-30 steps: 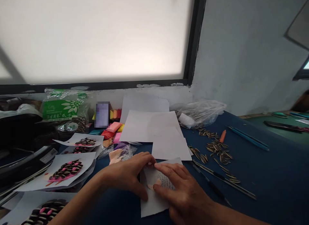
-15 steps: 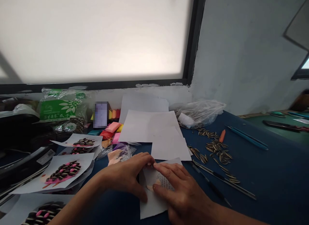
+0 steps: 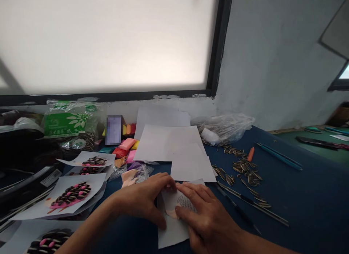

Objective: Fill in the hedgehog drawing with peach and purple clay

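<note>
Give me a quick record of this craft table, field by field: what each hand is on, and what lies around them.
Left hand: flat on the paper sheet, fingers at its top edge
Right hand: on the same sheet, fingertips pressing a peach clay piece
Sheet marking: a drawn oval beside the clay
Right side: loose sunflower seeds, thin tools
Left side: seed pictures
Behind: blank paper, clay blocks, green seed bag
</note>
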The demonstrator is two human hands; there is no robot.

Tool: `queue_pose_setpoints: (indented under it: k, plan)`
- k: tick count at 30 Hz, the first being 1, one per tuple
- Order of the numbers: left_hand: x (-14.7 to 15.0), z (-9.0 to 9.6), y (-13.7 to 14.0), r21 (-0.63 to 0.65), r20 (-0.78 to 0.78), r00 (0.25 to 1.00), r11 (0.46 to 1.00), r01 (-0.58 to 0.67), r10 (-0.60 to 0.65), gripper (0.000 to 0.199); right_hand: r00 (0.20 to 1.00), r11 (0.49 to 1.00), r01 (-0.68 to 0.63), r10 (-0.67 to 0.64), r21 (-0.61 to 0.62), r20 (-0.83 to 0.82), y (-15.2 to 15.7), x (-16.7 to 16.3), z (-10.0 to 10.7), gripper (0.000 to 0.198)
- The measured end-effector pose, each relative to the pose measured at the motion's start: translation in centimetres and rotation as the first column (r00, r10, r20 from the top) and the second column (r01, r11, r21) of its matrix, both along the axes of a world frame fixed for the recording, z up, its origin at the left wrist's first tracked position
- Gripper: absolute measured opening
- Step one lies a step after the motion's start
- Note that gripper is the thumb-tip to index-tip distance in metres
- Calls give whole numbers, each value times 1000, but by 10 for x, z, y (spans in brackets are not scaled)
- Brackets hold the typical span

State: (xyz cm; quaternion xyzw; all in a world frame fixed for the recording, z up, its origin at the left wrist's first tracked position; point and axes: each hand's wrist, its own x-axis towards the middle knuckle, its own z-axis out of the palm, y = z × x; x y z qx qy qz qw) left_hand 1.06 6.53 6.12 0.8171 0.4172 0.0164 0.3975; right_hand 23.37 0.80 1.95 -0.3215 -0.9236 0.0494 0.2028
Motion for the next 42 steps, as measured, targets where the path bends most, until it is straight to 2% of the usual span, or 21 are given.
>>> queue_pose_setpoints:
  k: [8, 17, 22, 31, 34, 39, 42]
  plan:
    - [-3, -2, 1, 15, -10, 1000, 1000, 0, 0, 62, 998, 998, 6, -2, 66, -66, 0, 0, 0, 30]
    - [-1, 1, 0, 28, -27, 1000, 1000, 4, -3, 64, 1000, 998, -24, 24, 53, -5, 0, 0, -1, 29]
    - [-3, -1, 1, -7, -9, 1000, 1000, 2, -2, 63, 999, 1000, 24, -25, -14, -45, -1, 0, 4, 29]
    - [-1, 3, 0, 8, -25, 1000, 1000, -6, 6, 62, 998, 991, 54, -50, -122, 37, 0, -1, 8, 30]
    - [-1, 3, -1, 6, -31, 999, 1000, -13, 13, 63, 998, 994, 56, -58, -98, -18, 0, 0, 8, 29]
    - [-2, 1, 0, -5, -28, 1000, 1000, -10, 10, 63, 976, 998, 63, -61, 5, -209, -4, 5, 5, 29]
    - [-2, 2, 0, 1, -31, 1000, 1000, -6, 6, 63, 984, 999, 33, -27, 31, -174, -6, 11, 6, 30]
